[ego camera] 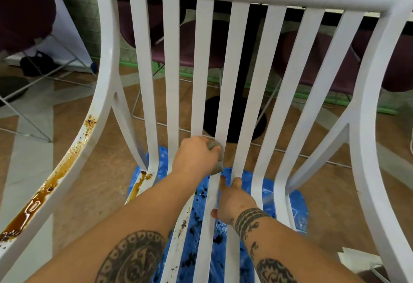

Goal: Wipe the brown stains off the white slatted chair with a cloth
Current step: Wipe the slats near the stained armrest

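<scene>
The white slatted chair [242, 63] fills the view. Brown stains [35, 202] run down its left armrest, and more brown marks [139, 183] sit on the leftmost slats near the seat bend. My left hand [196, 155] grips a grey cloth [218, 159] and presses it against a middle slat at the bend. Just below and to the right, my right hand [234, 202] holds a neighbouring slat, fingers curled round its edge.
A blue plastic sheet [290, 206] with dark spots lies on the floor under the chair. Behind the chair stand purple chairs [317, 59] and a table with a black round base [234, 119]. A black bag [38, 63] lies far left.
</scene>
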`<control>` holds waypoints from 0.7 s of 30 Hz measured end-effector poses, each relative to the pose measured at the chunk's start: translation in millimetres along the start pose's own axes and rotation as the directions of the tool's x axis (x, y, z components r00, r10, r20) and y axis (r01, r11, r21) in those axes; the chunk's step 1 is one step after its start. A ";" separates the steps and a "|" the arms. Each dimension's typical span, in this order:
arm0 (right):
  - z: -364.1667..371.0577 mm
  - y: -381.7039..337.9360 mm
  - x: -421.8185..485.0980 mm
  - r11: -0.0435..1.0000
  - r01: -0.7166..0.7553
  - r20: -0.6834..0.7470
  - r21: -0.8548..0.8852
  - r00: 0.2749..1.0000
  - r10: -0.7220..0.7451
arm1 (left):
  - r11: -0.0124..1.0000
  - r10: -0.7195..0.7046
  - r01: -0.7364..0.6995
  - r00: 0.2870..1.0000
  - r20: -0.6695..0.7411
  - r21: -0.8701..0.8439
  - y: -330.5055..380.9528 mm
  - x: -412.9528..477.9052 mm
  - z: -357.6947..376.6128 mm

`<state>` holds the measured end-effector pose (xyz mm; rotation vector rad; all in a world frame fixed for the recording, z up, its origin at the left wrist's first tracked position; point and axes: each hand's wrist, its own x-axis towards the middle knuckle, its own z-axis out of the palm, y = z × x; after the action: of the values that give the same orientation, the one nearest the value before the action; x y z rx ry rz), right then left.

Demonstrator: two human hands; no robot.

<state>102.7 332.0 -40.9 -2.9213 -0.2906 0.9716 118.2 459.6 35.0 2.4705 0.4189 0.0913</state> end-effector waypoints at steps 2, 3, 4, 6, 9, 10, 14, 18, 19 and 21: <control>-1.1 -0.9 0.1 1.000 -0.006 0.015 -0.025 1.000 0.007 | 1.000 0.026 -0.026 0.999 -0.047 0.017 3.9 0.1 4.2; -1.7 -1.4 0.5 0.999 -0.010 0.023 -0.035 1.000 0.011 | 0.999 0.037 -0.035 0.997 -0.067 0.023 5.3 0.6 6.4; -2.0 -2.0 1.5 0.999 -0.016 0.033 -0.045 0.999 0.017 | 0.999 0.044 -0.043 0.996 -0.082 0.024 7.5 1.4 7.8; -2.2 -4.1 3.8 0.998 -0.022 0.044 -0.063 0.999 0.024 | 0.999 0.039 -0.036 0.993 -0.110 0.025 12.4 4.9 9.8; -0.4 -3.0 2.5 0.999 -0.018 0.012 -0.046 1.000 0.018 | 0.995 -0.039 0.040 0.999 -0.014 0.088 7.8 9.8 20.6; 1.3 -1.9 0.1 1.000 -0.008 -0.009 -0.015 1.000 0.008 | 0.990 -0.094 0.089 0.995 0.042 0.110 1.3 7.8 24.9; 3.0 5.5 -3.2 0.996 0.046 -0.074 0.073 0.996 -0.041 | 0.973 -0.220 0.212 0.972 0.081 0.092 -30.2 -5.7 31.1; 1.6 5.1 -2.3 0.996 0.039 -0.060 0.081 0.998 -0.034 | 0.965 -0.262 0.262 0.965 0.030 0.001 -47.8 -20.1 12.3; 1.9 4.3 -2.7 0.996 0.035 -0.062 0.086 0.998 -0.030 | 0.963 -0.269 0.269 0.963 0.022 -0.015 -52.7 -23.5 6.6; 3.1 3.1 -6.6 0.995 0.004 -0.066 0.101 0.998 0.002 | 0.952 -0.294 0.296 0.955 0.037 -0.076 -62.4 -32.4 -3.4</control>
<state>96.2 327.6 -39.8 -2.8543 -0.2325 0.8612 69.8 498.3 1.7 2.2997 0.7534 -0.0466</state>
